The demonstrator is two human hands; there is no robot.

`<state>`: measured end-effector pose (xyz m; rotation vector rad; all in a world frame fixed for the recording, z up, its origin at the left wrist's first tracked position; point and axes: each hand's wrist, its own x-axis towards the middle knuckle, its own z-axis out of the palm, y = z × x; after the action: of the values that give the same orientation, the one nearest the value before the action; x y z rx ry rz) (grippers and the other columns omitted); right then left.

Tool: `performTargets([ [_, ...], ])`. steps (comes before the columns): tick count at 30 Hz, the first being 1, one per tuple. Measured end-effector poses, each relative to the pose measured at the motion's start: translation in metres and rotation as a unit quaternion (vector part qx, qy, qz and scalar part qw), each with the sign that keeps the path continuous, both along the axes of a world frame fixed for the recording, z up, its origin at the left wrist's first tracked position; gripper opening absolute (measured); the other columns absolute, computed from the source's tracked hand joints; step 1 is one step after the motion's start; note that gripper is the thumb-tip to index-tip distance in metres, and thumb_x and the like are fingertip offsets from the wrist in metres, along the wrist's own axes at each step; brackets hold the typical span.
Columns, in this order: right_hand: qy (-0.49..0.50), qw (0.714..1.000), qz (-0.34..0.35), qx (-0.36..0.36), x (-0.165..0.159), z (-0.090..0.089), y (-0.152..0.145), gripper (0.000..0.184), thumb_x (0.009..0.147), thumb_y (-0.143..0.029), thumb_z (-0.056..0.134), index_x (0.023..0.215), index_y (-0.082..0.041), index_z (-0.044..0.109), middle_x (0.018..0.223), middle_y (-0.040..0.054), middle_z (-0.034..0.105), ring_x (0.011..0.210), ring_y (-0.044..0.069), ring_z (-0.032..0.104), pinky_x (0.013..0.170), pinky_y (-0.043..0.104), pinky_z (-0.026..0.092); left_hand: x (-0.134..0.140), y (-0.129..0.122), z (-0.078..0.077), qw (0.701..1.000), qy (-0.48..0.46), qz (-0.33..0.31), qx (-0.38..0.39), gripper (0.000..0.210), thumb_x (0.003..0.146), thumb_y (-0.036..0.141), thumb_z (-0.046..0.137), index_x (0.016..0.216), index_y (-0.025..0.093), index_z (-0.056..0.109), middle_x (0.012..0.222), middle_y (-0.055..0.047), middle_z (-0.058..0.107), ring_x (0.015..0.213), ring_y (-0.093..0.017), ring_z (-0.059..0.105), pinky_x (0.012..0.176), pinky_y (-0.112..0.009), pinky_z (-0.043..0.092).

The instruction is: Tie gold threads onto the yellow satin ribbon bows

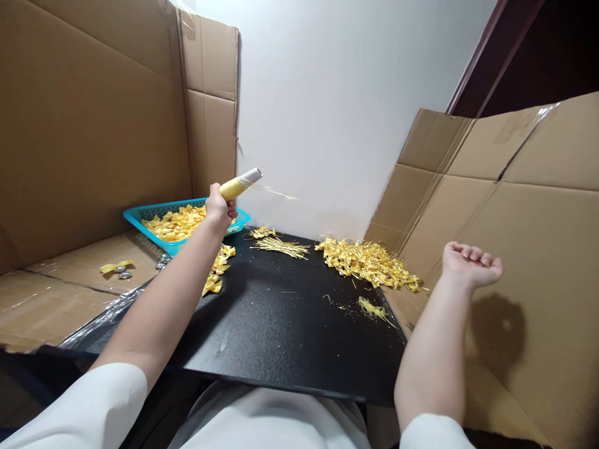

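Note:
My left hand [219, 206] is raised over the table's far left part, its fingers wrapped round a spool of yellow thread [238, 185]. The spool tilts up to the right, with its pale tube end bare. A loose strand of thread [278, 192] trails rightward from it. On the right, my right hand [469, 265] is lifted in front of the cardboard, with its fingers curled closed. Whatever they hold, if anything, is hidden. Behind my left hand sits a turquoise basket [140, 215] with many yellow ribbon bows [175, 222].
On the black table [281, 324] lie more bows [215, 274], a bundle of yellow strands [283, 247], a heap of yellow bows with strands [367, 262] and a tangle of thread scraps [373, 308]. Cardboard walls [93, 100] flank both sides. Metal pieces [122, 272] lie left.

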<state>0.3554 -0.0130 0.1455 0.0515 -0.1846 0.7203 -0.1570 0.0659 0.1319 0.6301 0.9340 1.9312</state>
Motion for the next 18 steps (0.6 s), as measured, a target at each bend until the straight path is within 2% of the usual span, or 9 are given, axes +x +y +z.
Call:
performTargets([
  [3,-0.001,1.0,-0.01,-0.023,-0.003,0.002,0.002,0.046,0.088,-0.025,0.022,0.042,-0.02,0.025,0.039,-0.0056,0.024,0.028,0.008,0.027,0.035,0.024,0.033,-0.001,0.0,-0.002,1.0,-0.009,0.0,0.0,0.028,0.086,0.04,0.038,0.064,0.023,0.04,0.032,0.006,0.027,0.025,-0.008,0.017,0.026,-0.018,0.014],
  [6,-0.018,0.999,-0.005,-0.039,-0.01,0.004,-0.001,0.038,0.083,-0.027,0.029,0.048,-0.021,0.041,0.046,-0.0059,0.044,0.033,0.008,0.042,0.039,0.025,0.039,0.0,-0.001,-0.003,0.999,-0.007,-0.031,-0.009,0.026,0.086,0.038,0.037,0.065,0.023,0.039,0.033,0.007,0.027,0.025,-0.008,0.017,0.026,-0.018,0.015],
  [8,-0.075,0.996,0.048,0.0,-0.015,0.004,-0.004,0.034,0.082,-0.033,0.031,0.059,-0.024,0.054,0.061,-0.0045,0.06,0.044,0.01,0.055,0.05,0.031,0.048,0.003,-0.002,-0.002,0.998,0.012,-0.062,-0.015,0.026,0.086,0.038,0.038,0.065,0.023,0.04,0.034,0.007,0.028,0.024,-0.008,0.018,0.026,-0.017,0.016],
  [10,-0.171,0.976,0.115,0.07,-0.02,0.004,-0.006,0.034,0.084,-0.042,0.033,0.075,-0.028,0.063,0.075,-0.0025,0.067,0.054,0.012,0.062,0.063,0.037,0.054,0.007,-0.003,0.001,0.996,0.038,-0.083,-0.015,0.027,0.086,0.039,0.039,0.065,0.022,0.04,0.035,0.007,0.028,0.024,-0.008,0.02,0.026,-0.017,0.017],
  [12,-0.288,0.938,0.149,0.119,-0.028,0.006,-0.007,0.034,0.082,-0.05,0.041,0.087,-0.029,0.067,0.076,-0.0016,0.068,0.054,0.013,0.062,0.066,0.038,0.055,0.013,-0.004,0.005,0.994,0.055,-0.091,-0.011,0.028,0.085,0.042,0.041,0.065,0.022,0.041,0.036,0.007,0.027,0.024,-0.007,0.021,0.026,-0.017,0.016],
  [14,-0.418,0.887,0.151,0.124,-0.042,0.012,-0.008,0.035,0.076,-0.057,0.051,0.091,-0.03,0.067,0.073,-0.0012,0.068,0.055,0.014,0.061,0.065,0.039,0.055,0.019,-0.006,0.009,0.994,0.057,-0.094,-0.006,0.03,0.084,0.044,0.045,0.066,0.021,0.041,0.036,0.007,0.027,0.024,-0.007,0.021,0.026,-0.017,0.015],
  [16,-0.559,0.808,0.154,0.107,-0.064,0.022,-0.014,0.037,0.072,-0.061,0.057,0.092,-0.031,0.068,0.079,0.0006,0.07,0.066,0.018,0.065,0.071,0.043,0.055,0.025,-0.009,0.012,0.993,0.058,-0.104,-0.003,0.03,0.084,0.045,0.047,0.066,0.021,0.042,0.036,0.008,0.028,0.024,-0.007,0.02,0.026,-0.017,0.014],
  [18,-0.678,0.708,0.177,0.088,-0.096,0.032,-0.024,0.04,0.074,-0.059,0.06,0.099,-0.029,0.067,0.094,0.0039,0.071,0.087,0.022,0.067,0.082,0.046,0.052,0.031,-0.014,0.015,0.991,0.064,-0.118,0.001,0.03,0.085,0.044,0.045,0.066,0.021,0.042,0.035,0.008,0.028,0.025,-0.007,0.02,0.026,-0.017,0.015],
])
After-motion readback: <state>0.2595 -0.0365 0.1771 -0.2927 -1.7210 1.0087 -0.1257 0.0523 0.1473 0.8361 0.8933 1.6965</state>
